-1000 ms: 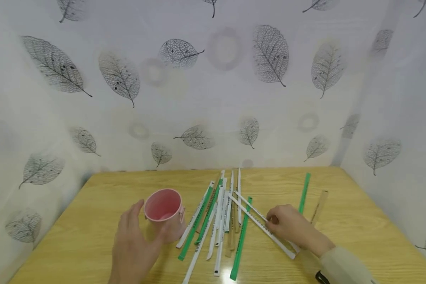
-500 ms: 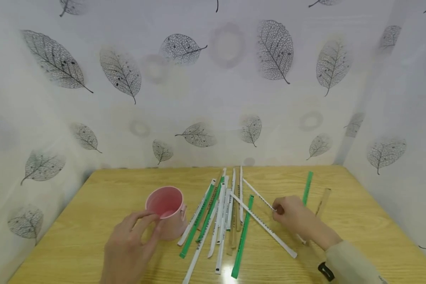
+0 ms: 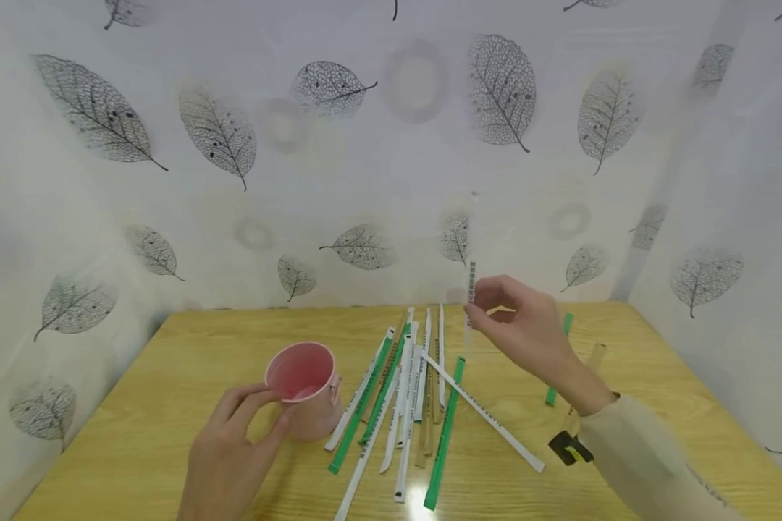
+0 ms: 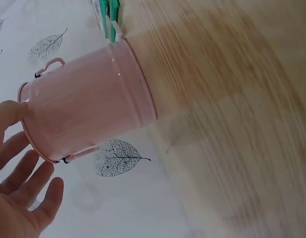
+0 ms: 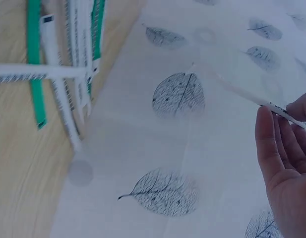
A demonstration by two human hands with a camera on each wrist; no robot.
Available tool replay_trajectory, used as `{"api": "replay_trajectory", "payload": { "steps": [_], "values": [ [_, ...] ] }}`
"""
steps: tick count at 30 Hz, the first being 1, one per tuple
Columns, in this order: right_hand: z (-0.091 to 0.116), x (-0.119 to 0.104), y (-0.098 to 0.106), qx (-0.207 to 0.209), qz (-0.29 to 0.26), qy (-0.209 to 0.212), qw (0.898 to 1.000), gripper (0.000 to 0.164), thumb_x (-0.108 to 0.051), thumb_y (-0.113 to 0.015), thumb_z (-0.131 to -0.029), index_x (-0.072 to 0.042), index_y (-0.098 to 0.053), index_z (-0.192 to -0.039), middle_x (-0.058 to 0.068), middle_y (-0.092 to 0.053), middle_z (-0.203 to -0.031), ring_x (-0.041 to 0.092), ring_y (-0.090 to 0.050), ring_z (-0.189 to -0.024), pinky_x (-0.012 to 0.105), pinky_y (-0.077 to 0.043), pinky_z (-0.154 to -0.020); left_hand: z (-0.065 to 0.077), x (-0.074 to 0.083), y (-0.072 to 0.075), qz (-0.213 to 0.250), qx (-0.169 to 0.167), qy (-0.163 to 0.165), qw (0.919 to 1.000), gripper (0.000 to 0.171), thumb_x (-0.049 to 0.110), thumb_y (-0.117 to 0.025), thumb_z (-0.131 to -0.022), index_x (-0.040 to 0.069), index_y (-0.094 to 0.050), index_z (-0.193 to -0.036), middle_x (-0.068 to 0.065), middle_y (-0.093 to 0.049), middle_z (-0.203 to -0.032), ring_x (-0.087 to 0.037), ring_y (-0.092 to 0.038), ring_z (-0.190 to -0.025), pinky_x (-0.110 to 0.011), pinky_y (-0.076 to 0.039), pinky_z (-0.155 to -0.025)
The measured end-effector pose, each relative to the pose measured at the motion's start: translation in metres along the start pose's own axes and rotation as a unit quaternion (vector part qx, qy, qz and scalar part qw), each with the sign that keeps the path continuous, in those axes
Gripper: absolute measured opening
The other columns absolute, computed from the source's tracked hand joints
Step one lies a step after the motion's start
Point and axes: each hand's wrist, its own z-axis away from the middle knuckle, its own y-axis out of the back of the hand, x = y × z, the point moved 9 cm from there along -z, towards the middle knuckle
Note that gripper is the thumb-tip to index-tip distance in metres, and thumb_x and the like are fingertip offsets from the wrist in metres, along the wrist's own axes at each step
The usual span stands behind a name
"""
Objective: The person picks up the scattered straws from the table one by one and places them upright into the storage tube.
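Note:
A small pink bucket (image 3: 316, 420) with side handles stands upright left of the straws. My left hand (image 3: 224, 449) holds it at the rim; in the left wrist view the thumb and fingertips lie around the rim of the bucket (image 4: 88, 104). My right hand (image 3: 531, 329) is raised above the table and pinches a white paper-wrapped straw (image 3: 472, 278) between thumb and fingers. That straw points nearly straight up in the head view. The right wrist view shows the same straw (image 5: 279, 108) at the fingertips, clear of the table.
Several wrapped straws in white, green and brown lie in a loose pile (image 3: 404, 405) mid-table. One white straw (image 3: 495, 423) slants off to the right. A green straw (image 3: 550, 396) and a brown straw (image 3: 596, 358) lie farther right. A leaf-patterned curtain (image 3: 417, 181) hangs behind the table.
My right hand has lifted the white straw off the table, up and to the left, and turned it upright. My left hand has come from beside the bucket onto its rim.

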Motion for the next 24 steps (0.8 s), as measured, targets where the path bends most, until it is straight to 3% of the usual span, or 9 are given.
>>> {"api": "replay_trajectory", "payload": {
  "steps": [8,16,24],
  "values": [
    [-0.028,-0.05,-0.039,-0.002,-0.115,0.061,0.991,0.018,-0.004,-0.068,-0.085,-0.007,-0.064,-0.102,0.006,-0.069,-0.09,0.01,-0.066,-0.08,0.029,-0.059,-0.067,-0.003,0.005,-0.008,0.044,-0.003,-0.05,0.9978,0.027,0.012,-0.082,-0.069,0.009,-0.07,-0.093,-0.009,-0.061,-0.108,-0.022,-0.056,-0.102,0.001,-0.033,-0.092],
    [-0.04,-0.077,-0.07,0.004,-0.219,0.093,0.971,0.02,0.0,-0.067,-0.084,-0.001,-0.062,-0.103,0.013,-0.067,-0.089,0.016,-0.067,-0.078,0.03,-0.059,-0.067,-0.004,0.005,-0.01,0.05,0.007,-0.047,0.9976,0.028,0.009,-0.083,-0.066,0.008,-0.069,-0.089,-0.01,-0.062,-0.106,-0.028,-0.055,-0.105,0.0,-0.027,-0.098],
    [-0.039,-0.089,-0.104,-0.015,-0.248,0.1,0.963,0.023,-0.001,-0.067,-0.085,-0.001,-0.06,-0.107,0.014,-0.067,-0.089,0.019,-0.067,-0.079,0.029,-0.059,-0.068,-0.008,0.003,-0.009,0.066,0.015,-0.038,0.997,0.029,0.007,-0.085,-0.062,0.006,-0.07,-0.087,-0.01,-0.061,-0.101,-0.027,-0.058,-0.101,0.003,-0.028,-0.096]
  ]
}}
